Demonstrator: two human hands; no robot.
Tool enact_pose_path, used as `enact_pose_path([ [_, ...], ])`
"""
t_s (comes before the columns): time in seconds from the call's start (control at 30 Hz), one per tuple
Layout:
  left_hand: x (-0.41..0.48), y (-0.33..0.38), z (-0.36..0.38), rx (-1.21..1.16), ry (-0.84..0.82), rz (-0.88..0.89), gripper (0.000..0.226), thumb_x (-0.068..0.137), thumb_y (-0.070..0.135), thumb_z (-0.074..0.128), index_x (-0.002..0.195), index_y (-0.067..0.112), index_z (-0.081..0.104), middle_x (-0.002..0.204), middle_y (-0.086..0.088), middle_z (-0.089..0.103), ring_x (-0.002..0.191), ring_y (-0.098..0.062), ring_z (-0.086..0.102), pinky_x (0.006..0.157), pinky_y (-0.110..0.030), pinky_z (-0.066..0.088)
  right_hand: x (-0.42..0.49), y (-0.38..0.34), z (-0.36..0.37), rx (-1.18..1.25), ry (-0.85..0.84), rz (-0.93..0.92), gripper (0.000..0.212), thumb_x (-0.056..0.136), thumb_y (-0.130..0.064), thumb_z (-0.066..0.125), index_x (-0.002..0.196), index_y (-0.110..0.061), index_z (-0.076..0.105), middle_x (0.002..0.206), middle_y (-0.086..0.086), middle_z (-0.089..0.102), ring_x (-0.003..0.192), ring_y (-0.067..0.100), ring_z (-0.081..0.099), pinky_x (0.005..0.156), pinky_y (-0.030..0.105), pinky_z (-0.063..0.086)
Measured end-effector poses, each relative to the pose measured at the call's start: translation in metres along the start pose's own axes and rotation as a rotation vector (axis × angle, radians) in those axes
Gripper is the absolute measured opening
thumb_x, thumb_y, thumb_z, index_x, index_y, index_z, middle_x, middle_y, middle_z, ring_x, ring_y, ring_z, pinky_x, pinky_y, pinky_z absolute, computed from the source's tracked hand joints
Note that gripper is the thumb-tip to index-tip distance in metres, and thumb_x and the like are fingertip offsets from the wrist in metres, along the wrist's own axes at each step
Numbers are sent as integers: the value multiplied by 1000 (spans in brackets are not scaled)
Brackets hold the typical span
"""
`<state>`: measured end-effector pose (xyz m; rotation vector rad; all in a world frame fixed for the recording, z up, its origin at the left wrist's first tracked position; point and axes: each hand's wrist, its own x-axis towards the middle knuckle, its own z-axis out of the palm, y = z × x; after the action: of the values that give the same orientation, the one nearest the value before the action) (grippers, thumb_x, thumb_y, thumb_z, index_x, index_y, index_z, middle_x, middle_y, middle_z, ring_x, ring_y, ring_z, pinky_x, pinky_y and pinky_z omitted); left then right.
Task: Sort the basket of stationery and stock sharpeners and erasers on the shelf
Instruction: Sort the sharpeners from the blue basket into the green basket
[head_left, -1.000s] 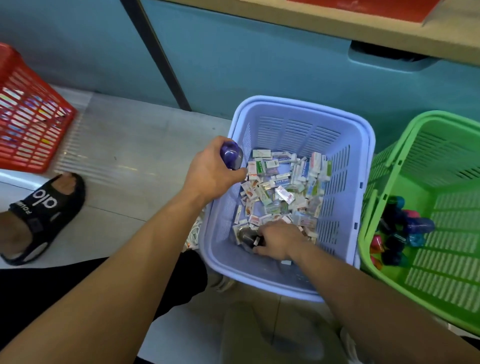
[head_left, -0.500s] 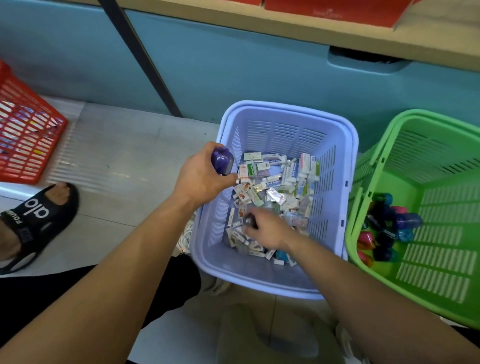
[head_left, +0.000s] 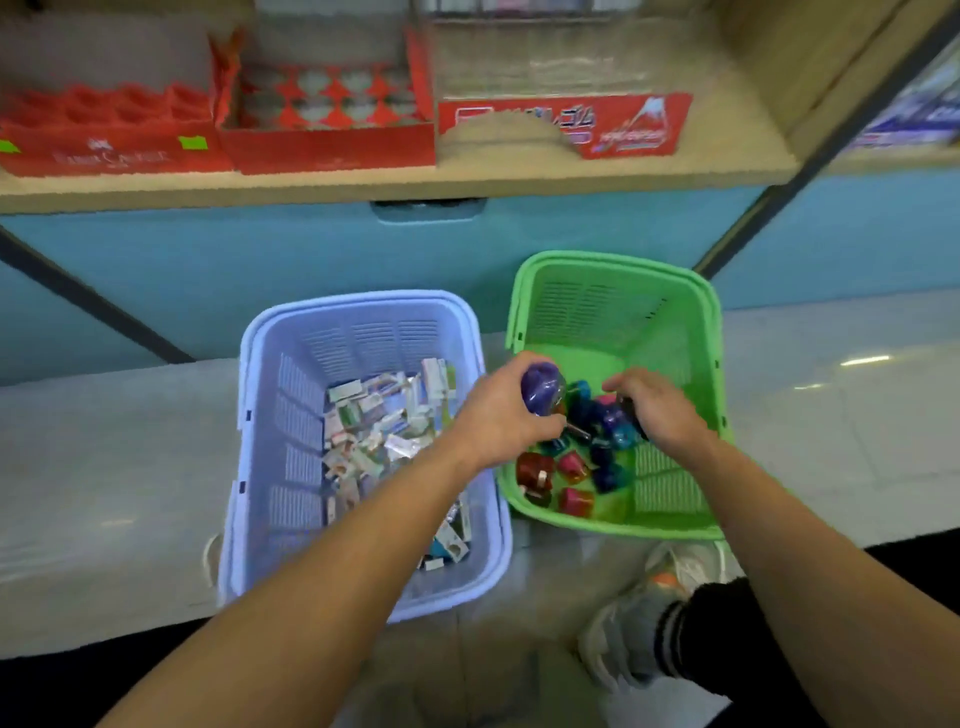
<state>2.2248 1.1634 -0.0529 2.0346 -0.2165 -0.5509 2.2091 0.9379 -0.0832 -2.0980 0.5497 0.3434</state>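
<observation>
Above the green basket (head_left: 524, 322), a purple sharpener (head_left: 543, 385) is gripped in the left hand (head_left: 501, 418); a dark item (head_left: 632, 415) is clasped by the curled right hand (head_left: 662, 413)

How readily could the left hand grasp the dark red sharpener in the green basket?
Probably not at once: the left hand grips a purple sharpener. The way is otherwise free; the dark red sharpener lies uncovered near it in the open green basket.

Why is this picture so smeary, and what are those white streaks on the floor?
Head view: motion blur smears the red boxes on the shelf and softens the left hand and right hand; the white streaks are light glaring off the glossy floor; the purple basket and green basket look clearer.
</observation>
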Motion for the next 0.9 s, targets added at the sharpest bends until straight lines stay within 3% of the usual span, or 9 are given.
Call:
enact_pose_path([
  [0.1,40,17,61,88,-91,-25,58,73,16,84,124,25,57,114,0,67,98,-20,63,90,-30,51,17,43,-26,-72,-36,84,10,94,-18,68,98,-10,66,80,4,65,65,16,58,60,26,42],
  [0.3,86,-22,140,210,-208,-332,52,84,10,74,128,25,51,117,-3,64,102,-22,61,99,-41,51,46,94,2,-197,-129,134,26,92,-17,72,116,-10,67,111,5,69,108,24,65,91,26,45],
  [0.43,98,-30,145,198,-244,-400,84,83,13,79,153,20,32,132,-6,61,117,-24,59,106,-39,46,57,99,12,-205,-85,144,42,97,-21,65,137,-11,58,131,7,66,119,26,61,104,34,45],
  [0.53,89,-7,124,168,-271,-291,78,85,13,77,151,19,37,134,-3,60,102,-14,61,88,-27,51,57,86,10,-178,-7,109,37,97,-20,63,132,-10,61,125,8,69,115,26,63,102,34,48],
  [0.6,74,10,96,133,-259,-173,59,86,19,77,140,23,52,130,2,64,104,-13,66,94,-29,53,53,63,7,-186,8,44,36,96,-22,64,130,-10,62,126,8,68,115,25,63,102,35,48],
  [0.63,63,15,78,103,-228,-115,46,86,19,77,129,25,60,121,6,68,101,-11,67,93,-26,54,50,47,7,-196,14,-4,38,96,-24,65,131,-10,62,128,8,67,116,25,63,103,35,48],
  [0.73,24,18,6,62,-63,-12,19,89,15,74,102,27,66,92,12,69,72,1,63,69,-12,50,29,-6,17,-181,43,-179,40,94,-29,66,131,-13,62,128,6,64,114,22,62,99,31,46],
  [0.83,-11,-17,-61,97,138,-67,13,88,19,75,93,28,66,83,7,68,63,-8,59,64,-24,50,-7,-44,42,-143,42,-304,42,94,-30,66,133,-15,60,129,6,59,114,22,59,99,33,45],
  [0.9,-30,-57,-83,158,141,-188,13,86,18,76,92,24,66,82,5,68,67,-12,61,71,-32,53,-30,-53,67,-197,14,-353,48,94,-35,65,138,-17,55,135,8,53,123,25,52,105,36,41],
])
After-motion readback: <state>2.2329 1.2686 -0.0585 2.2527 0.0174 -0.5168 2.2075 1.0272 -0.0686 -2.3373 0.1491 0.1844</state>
